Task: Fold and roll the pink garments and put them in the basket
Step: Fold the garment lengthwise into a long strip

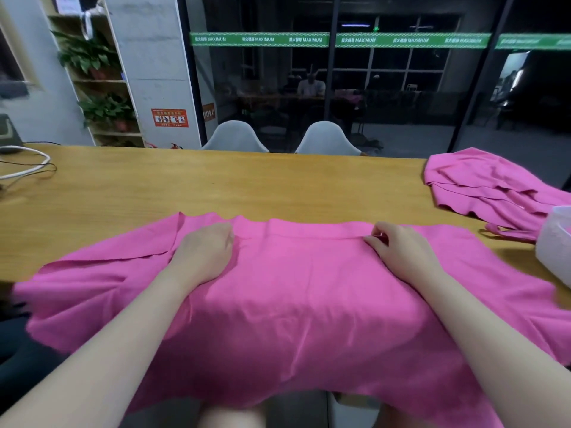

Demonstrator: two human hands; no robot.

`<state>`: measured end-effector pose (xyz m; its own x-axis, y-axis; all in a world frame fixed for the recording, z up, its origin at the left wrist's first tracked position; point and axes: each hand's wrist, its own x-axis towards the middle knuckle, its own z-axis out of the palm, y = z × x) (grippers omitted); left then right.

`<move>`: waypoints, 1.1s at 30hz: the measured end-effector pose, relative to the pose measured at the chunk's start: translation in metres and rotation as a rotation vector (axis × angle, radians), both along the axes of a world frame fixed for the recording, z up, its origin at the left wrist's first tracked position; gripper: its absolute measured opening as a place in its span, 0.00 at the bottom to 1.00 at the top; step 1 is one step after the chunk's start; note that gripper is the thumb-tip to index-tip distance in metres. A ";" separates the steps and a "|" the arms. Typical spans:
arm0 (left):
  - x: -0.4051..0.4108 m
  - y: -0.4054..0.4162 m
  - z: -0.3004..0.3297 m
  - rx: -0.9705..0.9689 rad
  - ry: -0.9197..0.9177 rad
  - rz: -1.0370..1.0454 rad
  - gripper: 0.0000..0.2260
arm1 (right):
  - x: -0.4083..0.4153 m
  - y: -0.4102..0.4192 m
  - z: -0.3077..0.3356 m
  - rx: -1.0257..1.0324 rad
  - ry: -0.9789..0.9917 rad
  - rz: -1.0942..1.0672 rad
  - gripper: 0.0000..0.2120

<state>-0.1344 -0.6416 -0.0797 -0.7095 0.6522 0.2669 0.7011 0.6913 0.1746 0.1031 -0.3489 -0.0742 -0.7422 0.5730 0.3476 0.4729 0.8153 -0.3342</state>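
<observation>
Across the wooden surface lies the pink garment, both hands on its far fold: left hand curled, gripping cloth, right hand pinching the edge. Uneven pulls could skew that fold; overhanging fabric might slide off.

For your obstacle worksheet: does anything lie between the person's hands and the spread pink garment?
Nothing visible: the left hand and right hand both already grip the folded far edge of the spread pink fabric garment.
</observation>
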 end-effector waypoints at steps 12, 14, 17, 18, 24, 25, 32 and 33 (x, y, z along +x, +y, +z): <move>0.038 -0.038 0.015 0.103 0.038 -0.006 0.11 | 0.051 -0.037 0.003 -0.002 0.012 0.025 0.09; 0.034 -0.031 0.030 0.131 0.076 0.004 0.10 | 0.048 -0.032 0.008 0.001 0.052 0.025 0.09; 0.022 -0.016 0.043 0.088 0.086 0.034 0.09 | 0.039 -0.020 0.015 -0.006 0.083 0.049 0.09; 0.018 -0.011 0.044 0.068 0.076 0.046 0.09 | 0.035 -0.016 0.018 -0.009 0.087 0.060 0.09; 0.003 0.012 0.026 0.040 0.023 0.095 0.08 | 0.007 0.011 0.040 0.018 0.019 0.078 0.09; 0.001 0.014 0.020 0.027 0.009 0.100 0.08 | 0.001 0.016 0.040 0.023 -0.012 0.078 0.09; -0.008 0.015 0.005 0.027 0.003 0.056 0.11 | -0.012 0.026 0.002 0.057 -0.057 0.052 0.09; -0.009 0.016 0.005 0.022 0.003 0.049 0.11 | -0.012 0.027 0.001 0.056 -0.047 0.053 0.09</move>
<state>-0.1434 -0.6260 -0.0752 -0.7397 0.6107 0.2826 0.6671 0.7209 0.1880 0.0906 -0.3218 -0.0730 -0.7872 0.5131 0.3421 0.4429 0.8564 -0.2654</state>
